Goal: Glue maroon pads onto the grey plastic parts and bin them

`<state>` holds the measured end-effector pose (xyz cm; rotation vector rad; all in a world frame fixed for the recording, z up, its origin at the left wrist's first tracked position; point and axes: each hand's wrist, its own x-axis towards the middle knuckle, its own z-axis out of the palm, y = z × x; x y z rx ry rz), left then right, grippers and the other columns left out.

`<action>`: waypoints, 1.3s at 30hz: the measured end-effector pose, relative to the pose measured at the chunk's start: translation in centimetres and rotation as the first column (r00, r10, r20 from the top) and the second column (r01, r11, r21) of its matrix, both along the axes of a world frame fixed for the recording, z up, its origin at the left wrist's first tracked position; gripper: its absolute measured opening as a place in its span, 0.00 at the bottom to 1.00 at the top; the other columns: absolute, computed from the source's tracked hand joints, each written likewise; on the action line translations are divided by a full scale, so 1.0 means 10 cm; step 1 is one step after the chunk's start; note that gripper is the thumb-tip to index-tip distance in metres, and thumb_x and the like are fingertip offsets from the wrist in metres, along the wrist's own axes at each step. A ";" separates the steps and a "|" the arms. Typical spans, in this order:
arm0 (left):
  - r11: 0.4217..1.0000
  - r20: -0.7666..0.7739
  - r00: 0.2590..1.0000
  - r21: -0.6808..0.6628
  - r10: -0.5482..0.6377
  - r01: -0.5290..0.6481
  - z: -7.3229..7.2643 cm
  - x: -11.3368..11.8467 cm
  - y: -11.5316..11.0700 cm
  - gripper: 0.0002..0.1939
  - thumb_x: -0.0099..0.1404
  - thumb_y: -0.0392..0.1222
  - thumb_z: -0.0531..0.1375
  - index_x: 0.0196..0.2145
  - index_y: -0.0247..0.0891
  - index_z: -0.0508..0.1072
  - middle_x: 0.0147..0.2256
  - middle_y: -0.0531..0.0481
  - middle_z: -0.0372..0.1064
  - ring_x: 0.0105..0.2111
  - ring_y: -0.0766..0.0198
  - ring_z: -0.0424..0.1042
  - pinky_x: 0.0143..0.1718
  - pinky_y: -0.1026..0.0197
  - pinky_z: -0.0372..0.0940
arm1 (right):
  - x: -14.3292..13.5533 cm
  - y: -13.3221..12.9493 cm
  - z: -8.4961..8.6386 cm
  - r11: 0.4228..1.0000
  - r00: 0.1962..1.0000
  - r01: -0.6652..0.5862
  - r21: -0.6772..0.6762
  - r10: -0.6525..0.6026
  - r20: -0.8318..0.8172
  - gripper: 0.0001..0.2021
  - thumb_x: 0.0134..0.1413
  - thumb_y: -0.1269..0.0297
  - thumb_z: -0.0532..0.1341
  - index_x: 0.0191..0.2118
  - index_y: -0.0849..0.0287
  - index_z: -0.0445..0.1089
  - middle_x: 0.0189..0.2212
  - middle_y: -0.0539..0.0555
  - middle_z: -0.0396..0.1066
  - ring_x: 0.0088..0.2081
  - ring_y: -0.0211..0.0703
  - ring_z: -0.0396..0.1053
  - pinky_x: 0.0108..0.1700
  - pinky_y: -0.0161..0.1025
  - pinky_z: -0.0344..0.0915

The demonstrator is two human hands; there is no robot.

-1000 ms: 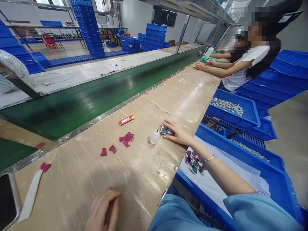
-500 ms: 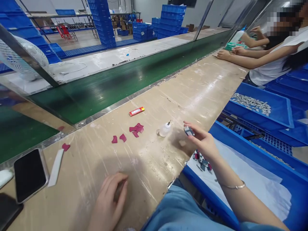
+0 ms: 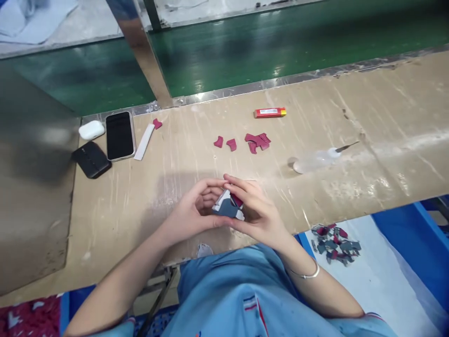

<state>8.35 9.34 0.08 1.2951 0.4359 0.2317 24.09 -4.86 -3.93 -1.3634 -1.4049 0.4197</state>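
Observation:
Between both hands, just above the table's near edge, is a small blue-grey, white and dark red piece [image 3: 226, 206]. My left hand [image 3: 199, 203] grips it from the left, thumb along its near side. From the right, my right hand [image 3: 257, 208] closes its fingers and thumb on the same piece. Beyond the hands lie dark red flat pieces: a small overlapping group [image 3: 257, 142] and two single ones, one of them a curved piece [image 3: 231, 144]. A clear bottle with a thin dark tip [image 3: 315, 160] lies on its side to the right.
On the tan table [image 3: 112, 224] lie a red lighter-like item [image 3: 270, 113], a phone [image 3: 120, 135], a white strip [image 3: 144, 142], a black case [image 3: 91, 159] and a white case [image 3: 91, 129]. A blue bin [image 3: 414, 234] at right holds a pile of pieces [image 3: 336, 244].
The view has turned down and left. My right hand has come in from over the bin side with the piece, and my left hand has risen from the table and closed on it too.

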 end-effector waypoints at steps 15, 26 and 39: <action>0.994 -0.053 0.995 -0.069 -0.089 0.085 0.14 0.04 0.14 0.25 0.52 0.43 0.81 0.47 0.40 0.83 0.43 0.47 0.85 0.48 0.51 0.85 0.46 0.57 0.80 | -0.06 -0.06 -0.03 0.966 0.663 -0.105 -0.237 -0.110 -0.741 0.16 0.56 0.46 0.77 0.47 0.44 0.85 0.57 0.54 0.82 0.59 0.54 0.81 0.54 0.51 0.85; 0.826 -0.053 0.998 0.563 0.038 -0.002 0.12 -0.04 0.07 0.24 0.60 0.49 0.77 0.52 0.43 0.83 0.39 0.50 0.80 0.39 0.61 0.78 0.45 0.59 0.74 | -0.05 -0.08 0.03 0.947 0.720 0.166 -0.277 -0.308 -0.622 0.19 0.56 0.38 0.73 0.39 0.49 0.81 0.35 0.51 0.85 0.32 0.44 0.82 0.34 0.42 0.82; 0.915 -0.023 1.000 0.403 0.013 -0.003 0.08 0.01 -0.01 0.26 0.56 0.45 0.80 0.50 0.40 0.83 0.49 0.47 0.83 0.48 0.57 0.81 0.51 0.59 0.71 | -0.19 0.09 0.06 0.947 0.446 -0.145 -0.287 -0.196 -0.873 0.19 0.59 0.41 0.73 0.39 0.51 0.74 0.33 0.47 0.76 0.29 0.37 0.72 0.29 0.34 0.72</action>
